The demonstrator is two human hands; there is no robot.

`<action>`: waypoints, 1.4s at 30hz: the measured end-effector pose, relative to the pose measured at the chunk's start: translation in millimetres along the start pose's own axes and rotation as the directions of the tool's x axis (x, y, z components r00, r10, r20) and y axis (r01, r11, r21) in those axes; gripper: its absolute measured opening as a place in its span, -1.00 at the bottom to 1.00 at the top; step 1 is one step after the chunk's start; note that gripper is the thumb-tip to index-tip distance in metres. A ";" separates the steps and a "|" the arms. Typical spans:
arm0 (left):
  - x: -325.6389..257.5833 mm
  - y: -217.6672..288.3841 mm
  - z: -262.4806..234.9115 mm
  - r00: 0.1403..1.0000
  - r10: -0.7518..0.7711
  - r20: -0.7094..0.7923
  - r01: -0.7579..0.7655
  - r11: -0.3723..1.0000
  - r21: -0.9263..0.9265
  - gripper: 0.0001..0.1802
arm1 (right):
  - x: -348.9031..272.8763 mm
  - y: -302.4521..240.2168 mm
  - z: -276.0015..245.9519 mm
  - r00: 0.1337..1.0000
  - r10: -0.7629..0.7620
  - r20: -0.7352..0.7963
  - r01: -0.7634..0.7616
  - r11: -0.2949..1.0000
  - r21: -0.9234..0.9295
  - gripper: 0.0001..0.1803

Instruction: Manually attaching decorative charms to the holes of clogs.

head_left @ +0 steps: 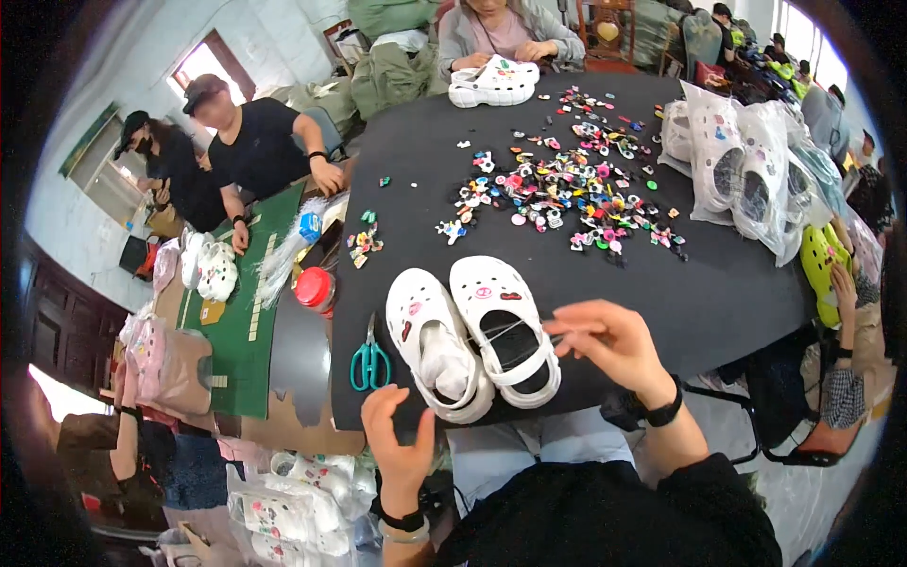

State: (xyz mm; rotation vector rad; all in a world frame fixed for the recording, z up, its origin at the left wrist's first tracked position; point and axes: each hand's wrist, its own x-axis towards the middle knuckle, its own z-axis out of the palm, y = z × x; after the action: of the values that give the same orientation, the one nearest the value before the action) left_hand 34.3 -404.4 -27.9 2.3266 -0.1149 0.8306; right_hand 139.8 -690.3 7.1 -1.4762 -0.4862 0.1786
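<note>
A pair of white clogs stands side by side at the near table edge, toes away from me. Pink and dark red charms sit on the left clog (408,304) and the right clog (484,279); white stuffing fills the left one. My right hand (614,345) is at the right clog's outer side, fingertips pinched by its strap. A thin clear strand (515,328) seems to run from these fingertips across the clog opening. My left hand (402,444) hovers below the left clog's heel, thumb and fingers apart, holding nothing. Teal-handled scissors (369,366) lie left of the clogs.
A heap of colourful shoe charms (586,189) covers the table's middle. Across from me, a person handles another white clog (493,83). Bagged clogs (746,170) lie at the right. A red-lidded jar (315,288) and clear strands (281,257) are left, near a green mat (236,345).
</note>
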 end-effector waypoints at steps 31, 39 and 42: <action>-27.0 -66.6 -30.6 0.782 -0.622 -0.033 0.379 0.517 -0.768 -0.47 | -45.5 14.9 22.5 0.954 -0.272 0.123 0.295 0.923 -0.247 -0.73; -48.0 22.2 -31.2 0.816 -0.431 0.385 0.536 0.315 -0.783 -0.41 | -43.9 17.3 53.8 0.868 -0.387 0.312 0.443 0.887 -0.132 -0.69; -47.8 37.6 -19.1 0.765 -0.385 0.516 0.607 0.165 -0.778 -0.50 | -48.8 18.6 59.7 0.891 -0.325 0.318 0.368 0.926 -0.086 -0.57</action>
State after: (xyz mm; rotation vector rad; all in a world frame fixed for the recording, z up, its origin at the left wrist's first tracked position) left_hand -24.7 -428.3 -24.2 1.1314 0.1028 0.0415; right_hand 74.7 -653.9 -19.9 -1.4822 -1.0204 0.0817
